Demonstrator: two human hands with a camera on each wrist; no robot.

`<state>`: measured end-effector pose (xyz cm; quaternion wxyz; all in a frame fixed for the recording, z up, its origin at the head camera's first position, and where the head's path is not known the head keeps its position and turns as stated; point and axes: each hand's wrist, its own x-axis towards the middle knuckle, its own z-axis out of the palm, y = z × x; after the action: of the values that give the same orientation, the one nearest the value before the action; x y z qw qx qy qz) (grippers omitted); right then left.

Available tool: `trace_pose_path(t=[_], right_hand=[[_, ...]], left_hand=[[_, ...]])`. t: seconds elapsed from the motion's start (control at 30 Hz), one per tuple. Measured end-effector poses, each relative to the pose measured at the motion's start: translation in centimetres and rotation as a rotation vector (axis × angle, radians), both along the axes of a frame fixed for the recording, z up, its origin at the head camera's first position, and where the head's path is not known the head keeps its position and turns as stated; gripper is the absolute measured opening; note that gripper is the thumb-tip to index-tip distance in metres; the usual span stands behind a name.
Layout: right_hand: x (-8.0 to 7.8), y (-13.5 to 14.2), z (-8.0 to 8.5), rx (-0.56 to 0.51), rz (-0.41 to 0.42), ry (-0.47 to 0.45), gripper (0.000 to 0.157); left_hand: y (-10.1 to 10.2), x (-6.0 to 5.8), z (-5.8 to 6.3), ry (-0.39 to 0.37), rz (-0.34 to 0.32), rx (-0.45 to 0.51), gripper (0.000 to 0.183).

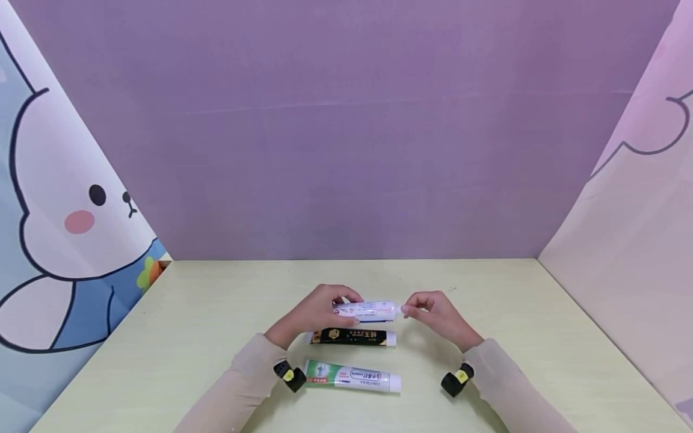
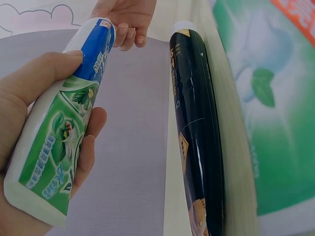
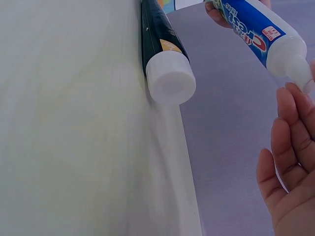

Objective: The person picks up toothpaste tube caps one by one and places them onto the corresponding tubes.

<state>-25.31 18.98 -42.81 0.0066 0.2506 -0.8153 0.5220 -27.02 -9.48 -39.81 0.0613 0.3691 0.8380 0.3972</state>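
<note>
In the head view my left hand (image 1: 325, 308) grips a toothpaste tube (image 1: 373, 310) by its body, above the table's middle. The left wrist view shows that tube as white, green and blue, with the thumb (image 2: 59, 66) along one side and fingers curled round the other. At its right end, my right hand (image 1: 437, 314) pinches the small white cap (image 3: 298, 73) between thumb and fingertips. Just nearer than the held tube lies a black toothpaste tube (image 1: 352, 337) with a white cap. Closer still lies a green and white toothpaste tube (image 1: 352, 377), its cap pointing right.
The pale table (image 1: 216, 300) ends at a purple back panel (image 1: 346, 150). Cartoon-printed panels stand on the left (image 1: 65, 180) and right (image 1: 639, 228). A black wrist camera (image 1: 290, 376) is worn on the left wrist, another (image 1: 458, 380) on the right.
</note>
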Motion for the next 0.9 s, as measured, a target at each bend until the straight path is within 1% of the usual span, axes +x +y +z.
trace_pose_path(t=[0.4,0.6,0.73,0.83,0.9], right_hand=[[0.2,-0.1,0.1,-0.014,-0.001,-0.012,0.015],[0.1,0.2,-0.1,-0.020,-0.030,0.040,0.009],[0.0,0.4,-0.2,-0.021,-0.038,0.058,0.010],[0.0,0.3,0.1,-0.009,-0.029,0.063,0.014],[0.5,0.1,0.8,0.005,-0.019,0.070,0.016]], left_hand=[[0.0,0.0,0.1,-0.006,0.008,0.001,0.030],[-0.1,-0.1,0.0,0.005,-0.006,0.001,0.029],[-0.1,-0.1,-0.2,0.007,-0.012,-0.005,0.030],[-0.1,-0.2,-0.3,-0.005,-0.007,-0.009,0.030],[-0.1,-0.2,-0.3,-0.012,-0.003,-0.010,0.029]])
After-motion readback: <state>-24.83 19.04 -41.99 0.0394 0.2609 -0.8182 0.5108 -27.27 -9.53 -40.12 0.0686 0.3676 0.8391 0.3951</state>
